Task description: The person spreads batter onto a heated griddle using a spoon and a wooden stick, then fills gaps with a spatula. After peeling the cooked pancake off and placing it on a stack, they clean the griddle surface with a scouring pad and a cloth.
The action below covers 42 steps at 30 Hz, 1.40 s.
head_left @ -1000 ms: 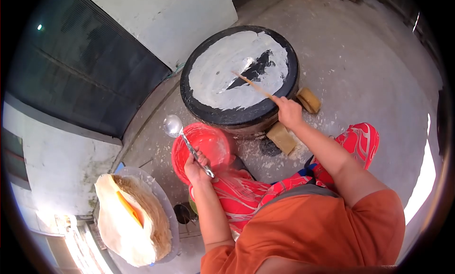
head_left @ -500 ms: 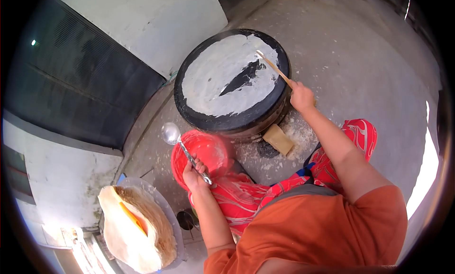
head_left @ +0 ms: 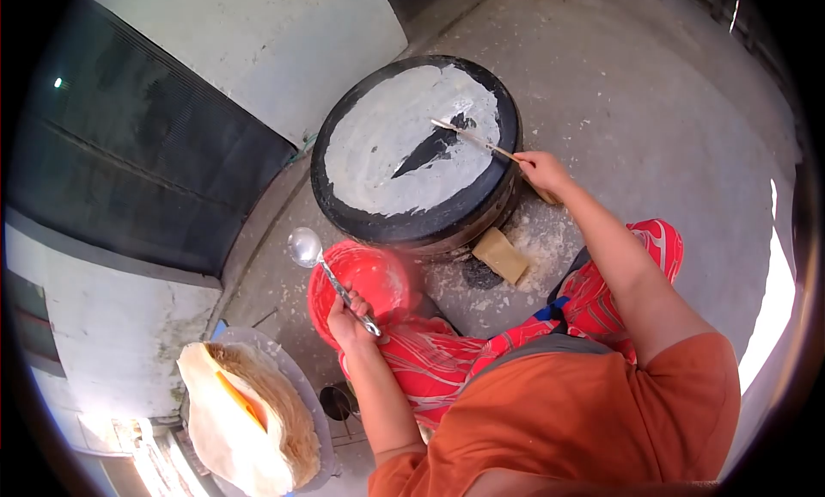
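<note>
A round black griddle carries a thin white layer of batter, with a dark uncovered gap near its middle. My right hand is closed round the handle of a wooden spreader, whose far end lies over the batter beside that gap. In my left hand I grip a metal ladle, its round bowl pointing up and away from me. Under the ladle is a red bucket with pale smears inside.
At lower left, a stack of thin flatbreads rests on a round board, with an orange strip on top. A tan block sits by the griddle's base among pale crumbs. A dark metal cup stands near my left forearm.
The spreader in my right hand has swung left and toward me over the batter, from the right side to the dark gap. My left hand holds the ladle nearly still.
</note>
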### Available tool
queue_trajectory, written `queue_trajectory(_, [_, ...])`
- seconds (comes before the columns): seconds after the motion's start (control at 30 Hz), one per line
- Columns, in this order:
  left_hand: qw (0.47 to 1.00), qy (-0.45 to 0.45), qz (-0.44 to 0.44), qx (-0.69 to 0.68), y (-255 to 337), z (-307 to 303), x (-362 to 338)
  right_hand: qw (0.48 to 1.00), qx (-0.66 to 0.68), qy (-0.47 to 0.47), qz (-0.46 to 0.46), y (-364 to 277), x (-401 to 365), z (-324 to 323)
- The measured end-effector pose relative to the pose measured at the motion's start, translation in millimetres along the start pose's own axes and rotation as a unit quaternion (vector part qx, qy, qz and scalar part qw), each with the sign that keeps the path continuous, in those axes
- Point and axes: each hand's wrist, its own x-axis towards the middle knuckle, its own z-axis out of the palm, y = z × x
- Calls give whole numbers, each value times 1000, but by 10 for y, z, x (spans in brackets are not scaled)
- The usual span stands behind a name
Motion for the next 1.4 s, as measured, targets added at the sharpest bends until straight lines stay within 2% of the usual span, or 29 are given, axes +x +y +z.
queue_trajectory(0.03, [1000,4,2,0,-4,1,0,1000,-1,-2,0,26,5,9])
queue_trajectory(0.1, [1000,2,-3,-3,-12,-21,3,995,5,57,78,77,-11,22])
queue_trajectory(0.13, [1000,-6,-8,-5,-12,-13,16,995,5,57,78,-73,-79,30])
queue_trajectory(0.2, [1000,-3,-6,5,-20,8,28,998,-43,21,44,-384,-214,110])
queue_trajectory(0.27, [1000,3,0,15,-21,0,27,999,-33,12,12,-269,-131,388])
queue_trajectory(0.37, [1000,0,-2,10,-28,2,45,998,-45,-33,-23,-512,-223,575])
queue_trajectory(0.43, [1000,-6,-3,4,-25,1,42,991,-110,-42,-70,-703,-360,576])
queue_trajectory(0.53, [1000,-14,-3,-2,-21,-32,39,976,-182,-75,-94,-813,-480,528])
queue_trajectory(0.6, [1000,-19,-2,-2,-7,-59,46,969,-207,-60,-118,-801,-526,387])
queue_trajectory(0.7, [1000,-29,-7,-5,14,-95,42,934,-265,124,-203,-741,-552,236])
queue_trajectory(0.73, [1000,-28,-3,-4,8,-86,39,934,-267,122,-204,-732,-561,280])
queue_trajectory(0.8, [1000,-27,0,-1,-3,-79,27,922,-238,186,-242,-742,-633,412])
queue_trajectory(0.87, [1000,-24,-1,0,1,-60,30,914,-249,145,-285,-734,-738,657])
queue_trajectory(0.97, [1000,-21,-11,0,7,-62,49,912,-274,109,-285,-652,-803,812])
queue_trajectory(1.13, [1000,-14,-2,10,10,-34,-4,932,-285,163,-156,-291,-631,375])
queue_trajectory(1.17, [1000,-10,9,17,8,-36,-8,931,-287,164,-154,-274,-614,341])
queue_trajectory(1.23, [1000,-6,6,10,10,-30,3,970,-199,136,-15,-349,-600,291])
queue_trajectory(1.27, [1000,0,5,3,12,-31,3,970,-199,137,-15,-333,-619,349])
queue_trajectory(1.33, [1000,-4,3,4,9,-30,3,996,21,85,21,-202,-622,613])
queue_trajectory(1.37, [1000,-6,0,5,5,-27,7,990,128,-14,54,-69,-545,712])
queue_trajectory(1.4, [1000,-6,-1,5,1,-14,4,990,129,-13,54,-69,-520,669])
